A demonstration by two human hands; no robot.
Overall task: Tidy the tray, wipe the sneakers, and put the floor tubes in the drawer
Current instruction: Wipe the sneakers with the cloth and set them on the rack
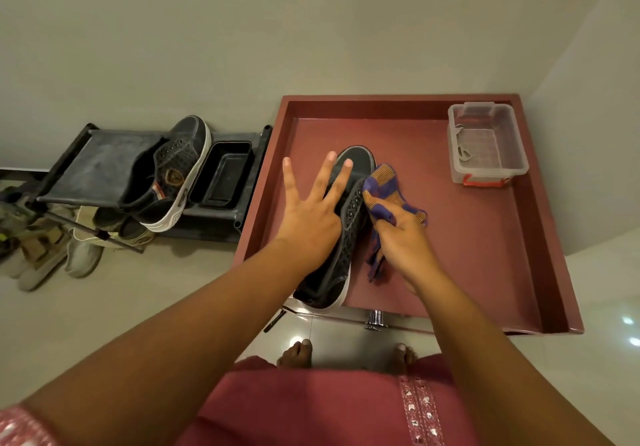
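Head view: left hand point(313, 217) splayed flat, steadying the sneaker point(341, 224) lying lengthwise in the red tray point(485, 238); right hand point(403, 234) pinches the cloth point(384, 189) against its right flank.

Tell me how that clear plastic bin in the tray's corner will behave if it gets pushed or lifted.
The clear plastic bin looks thin-walled and nearly empty, so it is probably light and would slide easily on the smooth tray. Its low, wide shape suggests it is unlikely to tip. The walls may flex if squeezed.
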